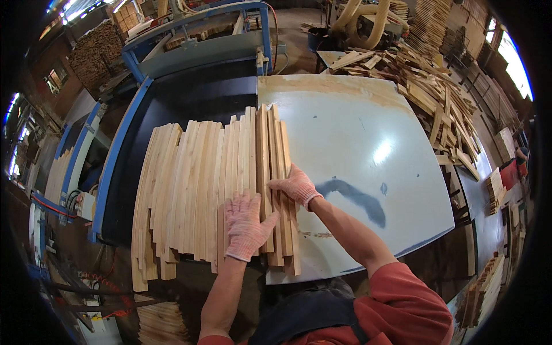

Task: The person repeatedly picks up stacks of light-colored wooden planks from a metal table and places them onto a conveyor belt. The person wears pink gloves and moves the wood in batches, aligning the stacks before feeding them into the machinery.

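Observation:
A row of long, pale wooden strips [192,184] lies side by side on the black machine bed, their ends uneven. My left hand [246,225], in a pinkish knit glove, rests flat on the strips near the right part of the row, fingers stretched and thumb out. Just right of it, a few separate wooden strips [280,149] lie along the seam between the bed and a light metal table. My right hand [296,187], gloved alike, grips these from their right side, thumb over the top; its fingertips are partly hidden.
The light metal table [356,149] extends right, with a dark smear on it. A blue machine frame [264,34] stands beyond the black bed [195,98]. Scrap wood [431,103] is heaped at the far right. More stacked strips [161,322] sit below the bed.

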The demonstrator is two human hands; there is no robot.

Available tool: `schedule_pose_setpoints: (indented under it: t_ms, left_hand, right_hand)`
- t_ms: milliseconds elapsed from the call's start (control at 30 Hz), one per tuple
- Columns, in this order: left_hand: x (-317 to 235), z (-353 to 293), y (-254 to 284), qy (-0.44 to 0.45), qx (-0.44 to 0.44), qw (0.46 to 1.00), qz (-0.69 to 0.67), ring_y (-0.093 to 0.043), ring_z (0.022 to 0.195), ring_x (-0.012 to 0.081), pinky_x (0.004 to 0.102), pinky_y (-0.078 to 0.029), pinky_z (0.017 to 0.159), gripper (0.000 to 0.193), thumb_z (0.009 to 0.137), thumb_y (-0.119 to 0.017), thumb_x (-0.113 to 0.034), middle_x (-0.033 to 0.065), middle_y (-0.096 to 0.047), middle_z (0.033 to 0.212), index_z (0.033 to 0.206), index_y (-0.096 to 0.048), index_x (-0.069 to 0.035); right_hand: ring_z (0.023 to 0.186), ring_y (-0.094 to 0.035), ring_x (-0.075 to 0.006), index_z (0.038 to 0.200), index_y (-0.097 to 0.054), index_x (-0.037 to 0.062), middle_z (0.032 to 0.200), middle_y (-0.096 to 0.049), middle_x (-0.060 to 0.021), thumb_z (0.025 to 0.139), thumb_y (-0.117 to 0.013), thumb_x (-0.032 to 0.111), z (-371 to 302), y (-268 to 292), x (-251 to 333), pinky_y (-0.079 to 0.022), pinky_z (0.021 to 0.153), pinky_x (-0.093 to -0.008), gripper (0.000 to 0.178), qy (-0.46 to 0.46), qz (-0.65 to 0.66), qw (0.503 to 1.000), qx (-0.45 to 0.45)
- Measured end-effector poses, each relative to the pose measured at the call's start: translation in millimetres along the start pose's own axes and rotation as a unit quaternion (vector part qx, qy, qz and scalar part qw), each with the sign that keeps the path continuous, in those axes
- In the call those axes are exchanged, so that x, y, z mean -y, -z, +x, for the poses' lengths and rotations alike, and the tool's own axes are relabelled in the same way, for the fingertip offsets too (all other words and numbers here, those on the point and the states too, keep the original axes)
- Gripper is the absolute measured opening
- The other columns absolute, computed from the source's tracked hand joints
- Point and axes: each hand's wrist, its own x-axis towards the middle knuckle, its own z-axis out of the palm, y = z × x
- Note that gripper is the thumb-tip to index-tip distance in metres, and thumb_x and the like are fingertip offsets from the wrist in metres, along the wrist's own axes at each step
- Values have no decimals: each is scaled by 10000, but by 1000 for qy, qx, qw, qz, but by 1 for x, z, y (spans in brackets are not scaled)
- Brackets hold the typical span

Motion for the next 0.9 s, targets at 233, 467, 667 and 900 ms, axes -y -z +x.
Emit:
schedule_pose_setpoints:
  t_ms: [233, 467, 667, 900]
  left_hand:
    - [-11, 4, -22, 35, 9, 999, 29, -319, 1588, 426, 566, -175, 1327, 760, 928, -732, -564, 227, -455, 1656, 1462, -644, -30]
    - [-20, 16, -27, 67, 90, 984, 140, -233, 1633, 411, 556, -121, 1342, 847, 869, -755, -618, 229, -346, 1732, 1482, -640, -44]
    - [-71, 39, -7, 150, 188, 948, 207, -129, 1662, 422, 560, -88, 1338, 1075, 797, -763, -766, 238, -192, 1788, 1553, -571, -27]
    - [-78, 40, -16, 144, 170, 953, 208, -105, 1665, 424, 556, -98, 1338, 1173, 751, -804, -772, 256, -183, 1781, 1569, -528, 22]
  right_hand:
    - [942, -709, -223, 1323, -603, -21, 1077, -740, -111, 837, -826, 170, -19, 36, -13, -596, 875, -379, 568, -14, 221, 975, 11]
    - [1021, -736, -330, 1385, -596, -76, 1168, -725, -219, 835, -710, 131, -28, 96, -113, -623, 936, -512, 600, -40, 661, 729, 170]
    - [1090, -738, -449, 1356, -598, -143, 1238, -705, -325, 841, -792, 274, -42, 112, -141, -625, 978, -552, 691, -19, 777, 552, 302]
    - [1050, -728, -414, 1353, -603, -112, 1188, -698, -278, 829, -785, 299, -39, 115, -143, -629, 899, -521, 690, -34, 826, 500, 259]
